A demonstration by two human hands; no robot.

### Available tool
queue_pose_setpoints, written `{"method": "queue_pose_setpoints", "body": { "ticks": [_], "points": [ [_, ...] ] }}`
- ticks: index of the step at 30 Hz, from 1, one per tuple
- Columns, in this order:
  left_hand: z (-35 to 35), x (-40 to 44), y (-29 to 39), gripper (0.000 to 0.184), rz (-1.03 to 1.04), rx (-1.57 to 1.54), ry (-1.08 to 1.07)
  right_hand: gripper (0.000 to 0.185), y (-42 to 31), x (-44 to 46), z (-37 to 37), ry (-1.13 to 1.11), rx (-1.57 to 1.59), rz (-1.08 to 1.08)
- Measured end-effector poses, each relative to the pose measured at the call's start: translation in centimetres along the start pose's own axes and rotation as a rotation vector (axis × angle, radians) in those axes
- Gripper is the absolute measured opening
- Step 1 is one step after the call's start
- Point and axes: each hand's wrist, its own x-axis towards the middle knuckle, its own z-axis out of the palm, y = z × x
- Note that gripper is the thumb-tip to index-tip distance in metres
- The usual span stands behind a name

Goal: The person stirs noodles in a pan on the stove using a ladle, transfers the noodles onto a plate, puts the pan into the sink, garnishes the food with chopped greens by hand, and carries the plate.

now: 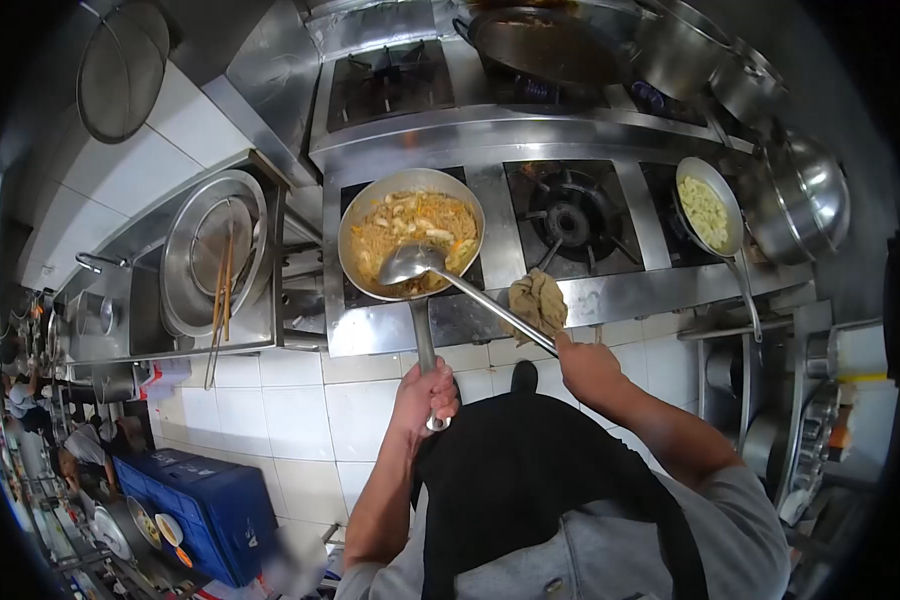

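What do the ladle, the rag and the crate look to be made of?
Ladle: metal, likely steel, polished; bright glints. Rag: probably woven cloth, matte; soft crumpled folds. Crate: likely molded plastic, opaque blue; smooth, straight-edged sides.

Round metal pan [348,245] of noodles [380,235], on left front burner

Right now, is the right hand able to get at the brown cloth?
Probably yes: the brown cloth lies close to the right hand, though that hand's grip is on the ladle handle.
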Motion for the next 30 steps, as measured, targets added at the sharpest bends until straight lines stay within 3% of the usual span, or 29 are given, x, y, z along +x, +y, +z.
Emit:
{"method": "queue_pose_setpoints", "body": {
  "ticks": [7, 13, 17, 19, 26, 30],
  "points": [
    [-1.2, 2.1, -1.0, 0.014, 0.005, 0.066, -0.001, 0.024, 1.0, -1.2, -2.6, 0.078, 0.023, 0.035],
    [-1.0, 2.1, -0.6, 0.011, 0.016, 0.05, -0.015, 0.021, 1.1, 3.9, -3.7, 0.193, 0.153, 0.083],
    [-1.3, 2.2, -0.3, 0.011, -0.004, 0.031, -0.039, 0.018, 0.6, 1.3, -4.7, 0.197, 0.24, 0.036],
    [-1.2, 2.1, -0.2, 0.011, 0.002, 0.02, -0.033, 0.017, 0.2, -0.3, -6.0, 0.084, 0.278, 0.147],
    [-1.5, 2.4, -0.1, 0.011, -0.035, -0.008, -0.036, 0.013, 0.5, 7.4, -6.7, 0.311, 0.342, 0.0],
    [-1.1, 2.2, -0.1, 0.012, -0.012, -0.018, -0.026, 0.013, 1.3, 10.2, -7.2, 0.328, 0.182, -0.061]
  ]
}}
